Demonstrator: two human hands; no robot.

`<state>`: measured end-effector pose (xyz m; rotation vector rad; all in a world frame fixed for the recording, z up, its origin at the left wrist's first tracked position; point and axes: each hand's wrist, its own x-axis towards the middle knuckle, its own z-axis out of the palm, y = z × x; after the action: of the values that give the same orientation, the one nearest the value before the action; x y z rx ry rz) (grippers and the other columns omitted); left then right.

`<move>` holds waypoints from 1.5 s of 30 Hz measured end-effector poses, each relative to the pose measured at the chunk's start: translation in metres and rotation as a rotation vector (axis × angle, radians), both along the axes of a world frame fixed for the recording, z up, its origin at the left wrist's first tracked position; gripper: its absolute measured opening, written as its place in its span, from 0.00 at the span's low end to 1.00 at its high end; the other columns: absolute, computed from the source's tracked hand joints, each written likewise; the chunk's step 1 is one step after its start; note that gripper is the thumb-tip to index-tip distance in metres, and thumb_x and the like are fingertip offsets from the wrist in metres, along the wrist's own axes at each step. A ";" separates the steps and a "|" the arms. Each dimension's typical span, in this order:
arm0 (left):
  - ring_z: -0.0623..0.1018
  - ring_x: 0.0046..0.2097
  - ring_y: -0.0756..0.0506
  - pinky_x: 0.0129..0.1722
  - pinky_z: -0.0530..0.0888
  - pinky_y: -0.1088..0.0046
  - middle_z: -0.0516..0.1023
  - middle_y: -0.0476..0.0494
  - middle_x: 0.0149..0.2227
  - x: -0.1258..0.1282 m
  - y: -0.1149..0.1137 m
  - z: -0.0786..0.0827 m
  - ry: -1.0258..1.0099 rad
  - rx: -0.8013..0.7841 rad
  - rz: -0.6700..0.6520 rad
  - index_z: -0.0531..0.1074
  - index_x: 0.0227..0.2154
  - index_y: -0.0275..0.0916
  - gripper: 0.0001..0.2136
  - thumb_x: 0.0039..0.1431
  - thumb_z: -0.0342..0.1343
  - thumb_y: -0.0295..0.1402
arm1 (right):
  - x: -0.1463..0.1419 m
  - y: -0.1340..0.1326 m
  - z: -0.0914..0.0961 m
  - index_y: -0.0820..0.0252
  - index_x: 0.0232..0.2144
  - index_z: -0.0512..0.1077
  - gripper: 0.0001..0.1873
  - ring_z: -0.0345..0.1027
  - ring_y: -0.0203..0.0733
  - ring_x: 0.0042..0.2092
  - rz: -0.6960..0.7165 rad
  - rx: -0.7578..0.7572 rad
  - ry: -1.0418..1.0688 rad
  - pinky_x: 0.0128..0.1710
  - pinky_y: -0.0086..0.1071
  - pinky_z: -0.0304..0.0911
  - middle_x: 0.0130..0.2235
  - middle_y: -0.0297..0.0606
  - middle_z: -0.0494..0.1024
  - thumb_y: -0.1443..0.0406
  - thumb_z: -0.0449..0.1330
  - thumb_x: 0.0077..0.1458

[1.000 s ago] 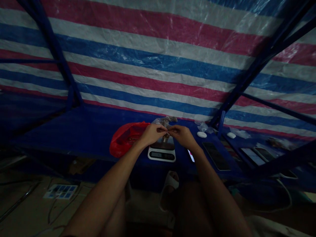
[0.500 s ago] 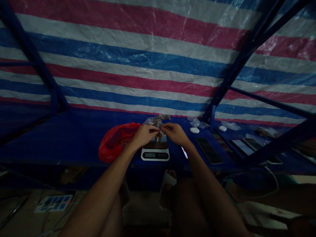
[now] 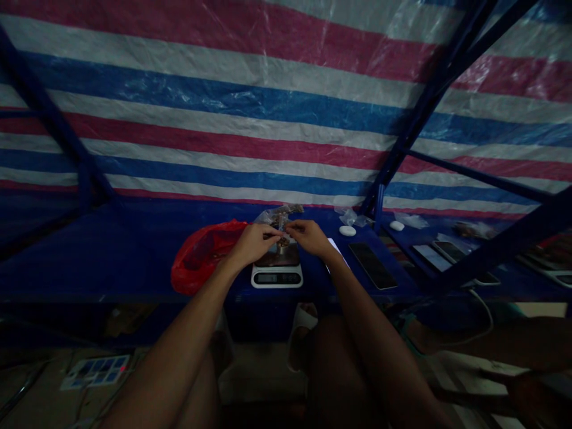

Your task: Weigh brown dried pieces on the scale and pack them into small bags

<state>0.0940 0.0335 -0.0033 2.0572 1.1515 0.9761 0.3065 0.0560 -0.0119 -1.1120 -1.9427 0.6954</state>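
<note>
My left hand [image 3: 256, 242] and my right hand [image 3: 309, 236] meet above a kitchen scale [image 3: 277, 277], fingertips pinched close together. Between them is a small clear plastic bag [image 3: 282, 223], its lower part partly hidden by the fingers. Just under the fingertips, a small metal-looking cup [image 3: 282, 249] with brown bits in it stands on the scale's dark plate. The scale's display is too dim to read. A red plastic bag [image 3: 190, 262] lies open left of my left wrist, with some brown pieces inside. Behind my hands rests a clear bag of brown stuff [image 3: 292, 208].
Right of my right arm are a phone [image 3: 372, 265], a lit phone [image 3: 331, 247] partly under the forearm, a white rounded case [image 3: 347, 230] and crumpled clear bags [image 3: 353, 217]. A blue metal post [image 3: 379, 199] rises nearby. Another person's arm [image 3: 451, 333] shows at right.
Both hands have shifted slightly apart from the cup, showing more of it and its brown contents. The whole view has moved a little. The lit phone shows more beside my right forearm.
</note>
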 end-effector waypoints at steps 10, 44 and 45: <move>0.84 0.48 0.41 0.52 0.78 0.64 0.86 0.39 0.46 -0.002 -0.003 -0.003 0.024 0.077 -0.041 0.85 0.41 0.38 0.10 0.64 0.59 0.31 | -0.006 0.035 -0.007 0.61 0.40 0.86 0.11 0.79 0.43 0.39 0.196 -0.075 -0.151 0.39 0.30 0.68 0.38 0.39 0.87 0.67 0.65 0.57; 0.84 0.45 0.40 0.48 0.80 0.61 0.86 0.39 0.42 -0.006 -0.004 0.001 -0.029 0.080 -0.124 0.84 0.38 0.39 0.09 0.61 0.60 0.35 | 0.016 -0.016 0.025 0.62 0.36 0.84 0.10 0.79 0.45 0.41 0.262 -0.087 0.003 0.44 0.35 0.69 0.38 0.41 0.87 0.61 0.67 0.57; 0.84 0.44 0.40 0.48 0.80 0.61 0.86 0.39 0.42 -0.006 -0.005 0.002 -0.038 0.079 -0.124 0.84 0.38 0.39 0.09 0.61 0.60 0.35 | 0.017 -0.017 0.025 0.62 0.37 0.84 0.10 0.79 0.45 0.41 0.261 -0.081 -0.016 0.43 0.35 0.69 0.38 0.41 0.87 0.62 0.67 0.57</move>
<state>0.0879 0.0289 -0.0010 2.1349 0.9682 1.0096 0.3231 0.0393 0.0132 -0.9223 -2.1118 0.9134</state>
